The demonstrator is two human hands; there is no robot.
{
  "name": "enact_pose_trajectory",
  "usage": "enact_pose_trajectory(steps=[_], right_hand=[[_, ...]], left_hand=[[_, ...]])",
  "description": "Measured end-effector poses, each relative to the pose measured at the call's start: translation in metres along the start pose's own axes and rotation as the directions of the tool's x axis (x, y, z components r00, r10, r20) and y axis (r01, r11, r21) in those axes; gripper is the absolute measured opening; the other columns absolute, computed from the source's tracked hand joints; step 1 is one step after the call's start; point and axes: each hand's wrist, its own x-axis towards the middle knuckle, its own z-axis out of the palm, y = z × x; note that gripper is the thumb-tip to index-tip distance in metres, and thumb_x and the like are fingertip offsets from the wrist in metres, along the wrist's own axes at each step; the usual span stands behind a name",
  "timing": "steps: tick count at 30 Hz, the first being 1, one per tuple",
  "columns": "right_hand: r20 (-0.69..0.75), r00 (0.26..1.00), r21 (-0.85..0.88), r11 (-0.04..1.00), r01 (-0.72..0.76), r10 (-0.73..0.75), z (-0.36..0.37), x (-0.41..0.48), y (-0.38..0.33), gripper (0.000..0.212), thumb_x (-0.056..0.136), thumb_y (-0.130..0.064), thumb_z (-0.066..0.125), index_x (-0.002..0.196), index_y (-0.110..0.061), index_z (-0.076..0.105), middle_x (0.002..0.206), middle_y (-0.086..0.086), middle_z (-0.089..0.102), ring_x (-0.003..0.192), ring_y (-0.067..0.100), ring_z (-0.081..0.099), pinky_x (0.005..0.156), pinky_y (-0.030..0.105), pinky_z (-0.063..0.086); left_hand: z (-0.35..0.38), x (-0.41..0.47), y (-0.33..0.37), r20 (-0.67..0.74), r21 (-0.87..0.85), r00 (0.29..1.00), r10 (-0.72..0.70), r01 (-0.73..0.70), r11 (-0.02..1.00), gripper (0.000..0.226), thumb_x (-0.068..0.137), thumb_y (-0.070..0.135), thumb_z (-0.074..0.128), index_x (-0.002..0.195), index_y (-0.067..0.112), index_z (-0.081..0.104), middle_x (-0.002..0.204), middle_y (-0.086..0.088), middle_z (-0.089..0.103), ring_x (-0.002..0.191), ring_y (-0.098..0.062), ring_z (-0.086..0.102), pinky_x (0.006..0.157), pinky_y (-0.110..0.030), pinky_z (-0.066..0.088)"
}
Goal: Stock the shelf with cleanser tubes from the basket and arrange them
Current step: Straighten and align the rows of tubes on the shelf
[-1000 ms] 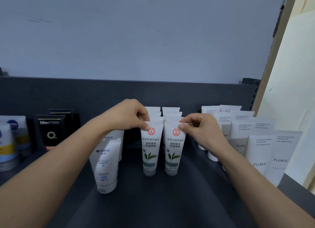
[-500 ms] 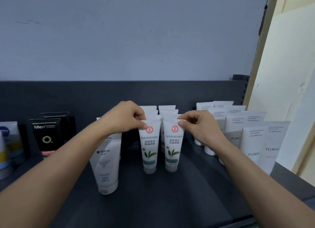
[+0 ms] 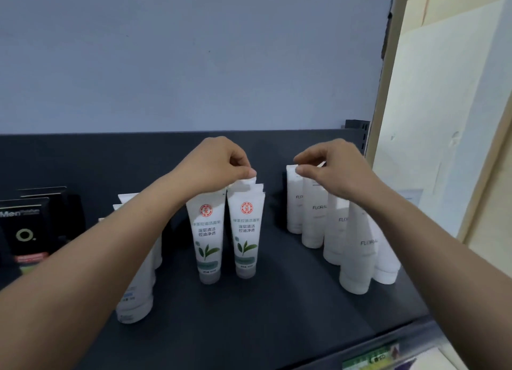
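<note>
Left hand (image 3: 219, 166): fingers curled, thumb and forefinger pinching the flat top seam of a white plastic leaf-print tube (image 3: 245, 182), red round logo. It stands behind the front tube in the right of two files.

Right hand (image 3: 339, 173): also curled, thumb and forefinger pinching the top edge of the rearmost white FLORAL tube (image 3: 293, 200).

Both leaf-print files stand upright, cap-down, around the middle of the dark grey shelf (image 3: 277, 308). The front pair (image 3: 207, 239) sits side by side, just apart.

The FLORAL row (image 3: 357, 247) runs on a slant from the back edge toward the right front corner, tubes overlapping.

Plain white tubes with pale blue print (image 3: 135, 300) stand under the left forearm, toward the left front. Black "Men" boxes (image 3: 25, 225) are at the left edge. Green-and-white label strip (image 3: 371, 357) is on the front edge, blurred.
</note>
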Motion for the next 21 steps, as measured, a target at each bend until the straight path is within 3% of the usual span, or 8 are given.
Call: enact_pose_trajectory(steps=[5, 10, 15, 21], right_hand=[[0.159, 0.987, -0.108, 0.994, -0.01, 0.027, -0.033, 0.023, 0.038, 0.017, 0.082, -0.023, 0.074, 0.099, -0.022, 0.076, 0.102, -0.006, 0.072, 0.088, 0.006, 0.062, 0.081, 0.021, 0.042], [0.387, 0.922, -0.169, 0.983, 0.073, -0.002, -0.044, 0.04, 0.073, 0.021, 0.077, -0.028, 0.078, 0.097, -0.024, 0.076, 0.099, -0.01, 0.071, 0.09, 0.006, 0.061, 0.078, 0.022, 0.04], [0.47, 0.877, -0.146, 0.972, 0.184, -0.095, -0.041, 0.052, 0.1, 0.024, 0.075, -0.024, 0.08, 0.098, -0.024, 0.075, 0.089, -0.014, 0.068, 0.081, -0.001, 0.058, 0.065, 0.011, 0.038], [0.499, 0.843, -0.037, 0.966, 0.256, -0.204, -0.037, 0.06, 0.114, 0.012, 0.077, -0.024, 0.079, 0.088, -0.022, 0.075, 0.075, -0.02, 0.064, 0.074, -0.005, 0.057, 0.066, 0.015, 0.042]], left_hand=[[0.024, 0.04, 0.043, 0.048, 0.045, 0.999, 0.012, -0.014, 0.999, 0.015, 0.085, 0.032, 0.069, 0.092, 0.02, 0.075, 0.09, 0.011, 0.07, 0.087, -0.006, 0.064, 0.076, -0.021, 0.049], [0.062, 0.079, 0.071, 0.111, 0.163, 0.994, -0.015, -0.003, 0.987, 0.02, 0.087, 0.027, 0.067, 0.1, 0.015, 0.075, 0.1, 0.004, 0.071, 0.091, -0.012, 0.063, 0.081, -0.027, 0.049], [0.093, 0.102, 0.076, 0.104, 0.196, 0.989, -0.108, 0.086, 0.977, 0.022, 0.085, 0.029, 0.069, 0.101, 0.016, 0.074, 0.101, 0.004, 0.07, 0.094, -0.013, 0.062, 0.085, -0.03, 0.051], [0.116, 0.109, 0.073, 0.097, 0.186, 0.976, -0.194, 0.174, 0.967, 0.011, 0.08, 0.023, 0.075, 0.088, 0.015, 0.075, 0.075, 0.008, 0.064, 0.072, -0.012, 0.057, 0.063, -0.024, 0.043]])
